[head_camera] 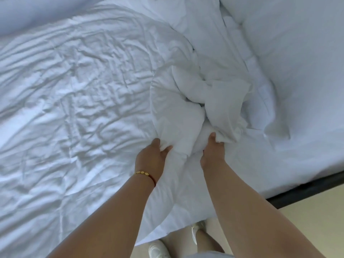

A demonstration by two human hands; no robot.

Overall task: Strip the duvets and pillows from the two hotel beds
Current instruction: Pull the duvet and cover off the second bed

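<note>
A person's left hand (152, 155) and right hand (212, 148) each close around folds of a bunched white duvet (188, 101) heaped on a hotel bed, near its front edge. Left of the bunch, more of the white bedding spreads out flat and creased (74, 90). A gold-beaded bracelet (142, 173) circles the left wrist. Right of the bunch, the bed's dark base (305, 190) borders a beige floor (307, 216). White shoes (157, 249) stand below the bed's front edge.
</note>
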